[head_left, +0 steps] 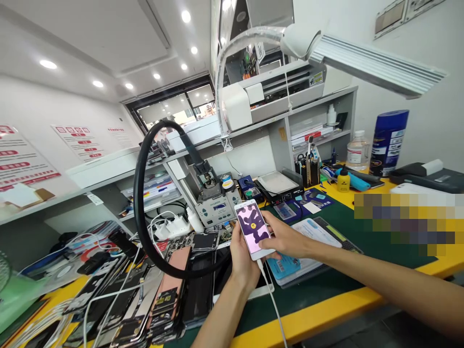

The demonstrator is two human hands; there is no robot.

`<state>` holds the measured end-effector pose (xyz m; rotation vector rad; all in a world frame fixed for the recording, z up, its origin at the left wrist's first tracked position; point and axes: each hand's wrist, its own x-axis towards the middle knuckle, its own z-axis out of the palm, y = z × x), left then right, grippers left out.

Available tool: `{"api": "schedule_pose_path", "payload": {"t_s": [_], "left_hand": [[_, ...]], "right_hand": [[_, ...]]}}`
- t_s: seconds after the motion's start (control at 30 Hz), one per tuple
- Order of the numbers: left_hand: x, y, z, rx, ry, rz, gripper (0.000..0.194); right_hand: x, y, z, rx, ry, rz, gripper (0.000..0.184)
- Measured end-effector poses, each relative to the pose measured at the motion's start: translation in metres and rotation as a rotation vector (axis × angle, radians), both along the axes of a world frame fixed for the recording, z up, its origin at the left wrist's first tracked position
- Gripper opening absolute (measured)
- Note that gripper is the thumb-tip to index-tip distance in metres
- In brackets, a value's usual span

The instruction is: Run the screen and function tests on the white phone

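Observation:
A white smartphone is held up over the bench, its lit screen showing a pink and dark purple pattern with a yellow spot. My left hand wraps round its lower left side. My right hand grips the right edge, with the thumb over the lower part of the screen. A white charging cable runs from the phone's bottom end down past the bench edge. Beneath my hands lies a white tablet-like device, partly covered. Just right of it are a blue card and a clear-cased pad.
Stripped phones and phone parts crowd the left, under a black looping hose from a grey hot-air station. A green mat covers the yellow bench. A blue can and clear bottle stand back right. A lamp hangs above.

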<state>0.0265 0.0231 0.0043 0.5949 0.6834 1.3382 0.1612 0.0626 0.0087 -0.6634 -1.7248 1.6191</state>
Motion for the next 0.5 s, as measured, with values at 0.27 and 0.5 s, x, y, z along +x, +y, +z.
{"api": "schedule_pose_path", "payload": {"t_s": [0.27, 0.5], "left_hand": [[-0.001, -0.004, 0.005, -0.085, -0.011, 0.013, 0.056], [-0.003, -0.005, 0.004, -0.079, -0.012, 0.05, 0.053]], "right_hand": [[0.002, 0.007, 0.008, -0.152, 0.066, 0.132, 0.076], [0.01, 0.009, 0.016, -0.211, 0.067, 0.148, 0.072]]}}
